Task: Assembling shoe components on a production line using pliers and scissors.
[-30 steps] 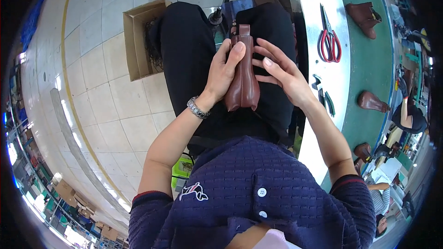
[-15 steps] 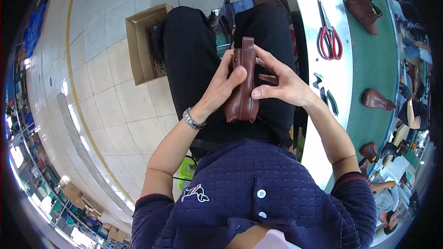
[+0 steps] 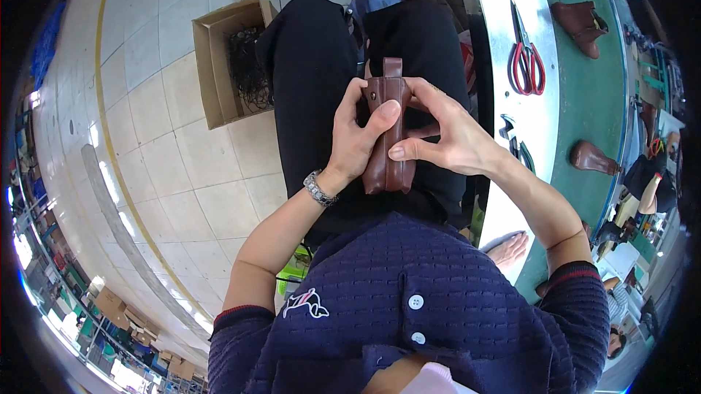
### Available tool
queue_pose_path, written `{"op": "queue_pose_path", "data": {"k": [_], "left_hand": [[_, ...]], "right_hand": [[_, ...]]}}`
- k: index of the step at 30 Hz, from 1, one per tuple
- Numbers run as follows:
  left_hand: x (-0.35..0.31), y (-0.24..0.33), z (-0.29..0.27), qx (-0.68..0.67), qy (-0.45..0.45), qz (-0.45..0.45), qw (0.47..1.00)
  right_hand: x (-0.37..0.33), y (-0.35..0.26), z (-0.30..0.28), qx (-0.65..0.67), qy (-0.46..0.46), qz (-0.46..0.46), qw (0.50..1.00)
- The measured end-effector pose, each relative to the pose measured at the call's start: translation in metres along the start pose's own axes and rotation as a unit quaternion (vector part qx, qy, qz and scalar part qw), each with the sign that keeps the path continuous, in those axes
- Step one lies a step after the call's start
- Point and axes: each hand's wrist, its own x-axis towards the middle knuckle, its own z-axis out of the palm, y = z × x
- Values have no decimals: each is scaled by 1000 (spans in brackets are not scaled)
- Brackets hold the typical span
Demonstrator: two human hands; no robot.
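Upright above my lap, a brown leather boot upper [image 3: 387, 167] has a loop tab at its top, a seam down the middle and a small round metal stud near the top edge. My left hand [image 3: 358, 135] grips its left side, thumb flat on the leather by the seam. From the other side my right hand [image 3: 456, 135] holds it, fingers at the top edge and behind, thumb tip against the front lower down. The back of the upper, and some fingertips there, are hidden.
To my right runs a white bench [image 3: 496, 219] with red-handled scissors [image 3: 527, 65], a dark-handled tool [image 3: 524, 157] and another person's hand [image 3: 509, 251]. Beyond it, a green surface [image 3: 584, 94] carries brown boots [image 3: 583, 27]. A cardboard box [image 3: 208, 76] holds dark tangled strands at left.
My left thumb has moved up and right over the upper; my right thumb has shifted slightly left. Another person's hand has come into view on the bench.
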Motion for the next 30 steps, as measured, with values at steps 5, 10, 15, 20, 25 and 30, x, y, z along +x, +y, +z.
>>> {"op": "queue_pose_path", "data": {"k": [5,10,15,20,25,30], "left_hand": [[11,0,-4,-26,0,-10,1000],[17,-2,-2,-36,-5,-22,999],[15,-4,3,-13,-9,-7,1000],[13,-5,7,6,4,-5,1000],[19,-6,3,-35,-3,-10,999],[20,-3,9,-69,-7,-31,997]], "right_hand": [[5,12,-1,37,37,-1,999],[5,20,-7,56,52,0,997],[5,24,-13,85,4,-4,996],[3,14,-17,29,-1,16,999],[-4,19,-5,96,61,-20,993],[-31,69,15,117,36,-28,992]]}}
